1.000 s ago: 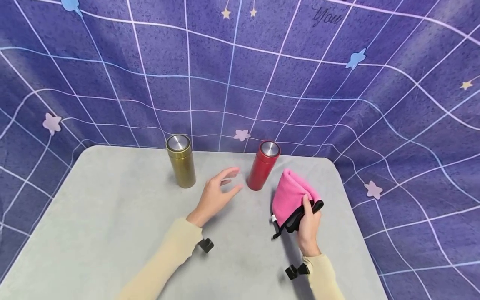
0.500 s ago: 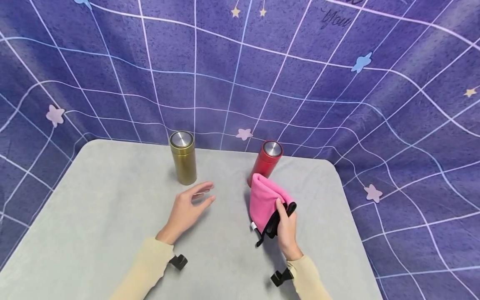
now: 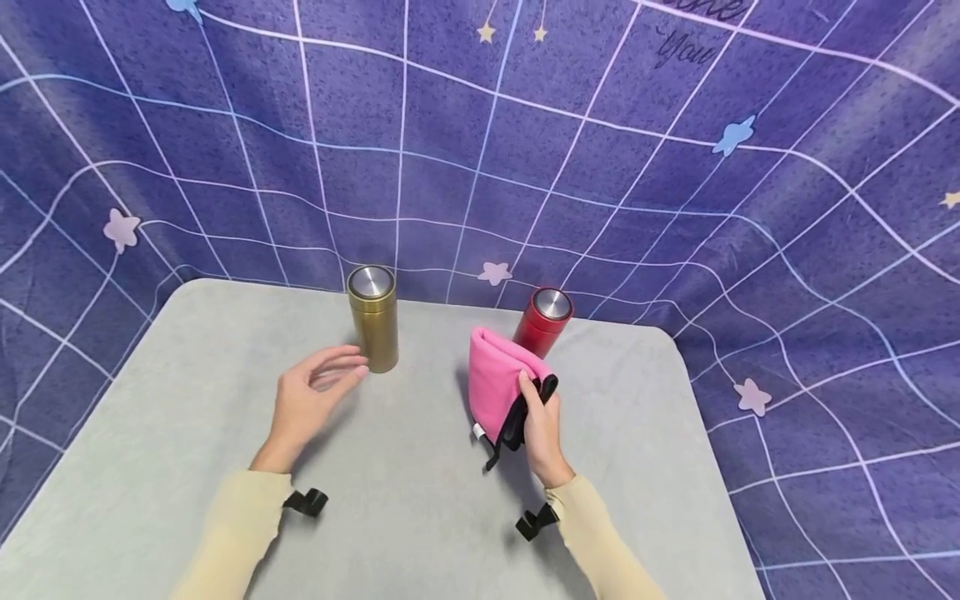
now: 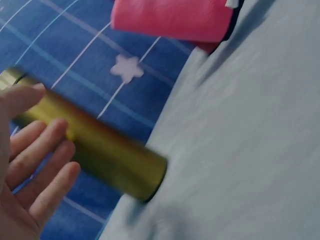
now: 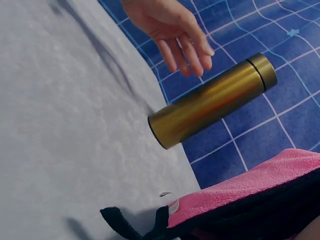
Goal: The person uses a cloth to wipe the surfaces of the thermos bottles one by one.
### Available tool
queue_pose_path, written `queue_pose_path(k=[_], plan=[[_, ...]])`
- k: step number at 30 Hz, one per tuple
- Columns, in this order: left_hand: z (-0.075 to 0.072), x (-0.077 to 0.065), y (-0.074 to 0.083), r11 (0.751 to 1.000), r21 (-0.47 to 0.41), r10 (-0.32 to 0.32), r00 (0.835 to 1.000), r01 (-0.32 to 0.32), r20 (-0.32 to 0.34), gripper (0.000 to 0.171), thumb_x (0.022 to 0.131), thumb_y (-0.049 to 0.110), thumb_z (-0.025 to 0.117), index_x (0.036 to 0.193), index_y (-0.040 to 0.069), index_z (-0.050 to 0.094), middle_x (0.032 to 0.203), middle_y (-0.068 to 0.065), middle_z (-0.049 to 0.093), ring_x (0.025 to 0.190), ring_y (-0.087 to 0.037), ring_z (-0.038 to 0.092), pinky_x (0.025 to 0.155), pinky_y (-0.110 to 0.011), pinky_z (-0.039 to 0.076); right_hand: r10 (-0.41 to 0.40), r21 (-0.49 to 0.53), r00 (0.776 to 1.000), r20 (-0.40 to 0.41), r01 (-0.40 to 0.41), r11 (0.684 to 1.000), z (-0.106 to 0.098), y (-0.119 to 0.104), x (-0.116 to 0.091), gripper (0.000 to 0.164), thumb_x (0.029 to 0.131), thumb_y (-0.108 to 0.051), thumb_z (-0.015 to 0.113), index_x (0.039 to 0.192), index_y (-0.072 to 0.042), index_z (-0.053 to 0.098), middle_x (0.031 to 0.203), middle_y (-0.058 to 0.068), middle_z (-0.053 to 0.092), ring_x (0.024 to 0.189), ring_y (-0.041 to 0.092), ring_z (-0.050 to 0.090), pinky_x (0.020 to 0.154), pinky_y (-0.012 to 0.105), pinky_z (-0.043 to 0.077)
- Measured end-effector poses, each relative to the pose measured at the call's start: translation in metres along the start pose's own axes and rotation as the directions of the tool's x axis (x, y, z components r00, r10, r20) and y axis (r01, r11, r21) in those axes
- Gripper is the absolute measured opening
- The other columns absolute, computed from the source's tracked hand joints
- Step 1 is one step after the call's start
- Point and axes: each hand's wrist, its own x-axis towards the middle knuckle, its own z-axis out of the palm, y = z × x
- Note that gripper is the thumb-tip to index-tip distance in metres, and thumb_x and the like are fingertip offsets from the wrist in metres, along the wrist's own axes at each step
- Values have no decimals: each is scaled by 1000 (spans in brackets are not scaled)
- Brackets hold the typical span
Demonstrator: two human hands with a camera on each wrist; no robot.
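Note:
My right hand (image 3: 542, 433) pinches a folded pink cloth (image 3: 497, 379) with black edging, a hanging black loop and a small white tag (image 3: 479, 431). The cloth is held over the table, in front of a red flask (image 3: 537, 332) whose lower part it hides. My left hand (image 3: 307, 400) holds nothing; its fingers are loosely bent beside a gold flask (image 3: 379, 342) that stands upright with a steel-topped lid. In the right wrist view a gap shows between the left fingers (image 5: 187, 55) and the gold flask (image 5: 210, 110).
A pale grey cloth covers the table (image 3: 420, 508). Behind it and at both sides hangs a blue-purple curtain (image 3: 442, 108) with a grid and stars. A black camera mount sits on each wrist, the left one (image 3: 307, 502) and the right one (image 3: 536, 522).
My left hand has moved left, from between the flasks to beside the gold one. My right hand has carried the pink cloth left, from right of the red flask to in front of it.

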Motion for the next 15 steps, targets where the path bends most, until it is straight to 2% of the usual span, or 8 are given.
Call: queue_pose_path(k=[3,7,11,13,15], plan=[[-15,15,1,1000,-9,21,1000,-22,-18,39,94,11,85,131,2,74,114,-17,79,100,-7,76,94,-21,59,-10,13,1000,22,10,1000,11,-2,9,36,109,-27,60,133,-1,67,106,4,68,94,16,63,85,25,53],[-27,36,5,997,-55,51,998,-50,23,44,94,11,85,135,4,71,119,-15,77,107,-9,75,97,-25,59,-36,34,998,58,34,999,25,-3,22,35,109,-27,60,132,-3,68,105,3,67,94,15,62,85,26,52],[-35,58,11,991,-93,105,989,-95,105,55,93,3,84,145,3,64,140,-18,67,127,-20,65,104,-31,57,-66,49,994,83,62,997,37,-5,35,35,109,-27,59,134,-3,68,113,3,69,101,15,62,91,27,52],[-40,70,13,988,-102,131,977,-115,166,63,93,-1,81,152,4,58,150,-17,60,137,-24,58,108,-33,55,-82,39,993,90,79,996,42,-7,40,36,109,-26,59,135,-3,67,116,2,69,103,15,62,93,27,51],[-45,82,16,983,-128,161,959,-134,232,71,93,-6,78,157,2,50,158,-18,53,144,-24,52,111,-32,53,-90,15,992,85,90,996,47,-10,43,34,109,-25,59,133,-2,68,109,2,68,99,15,61,90,27,50]])
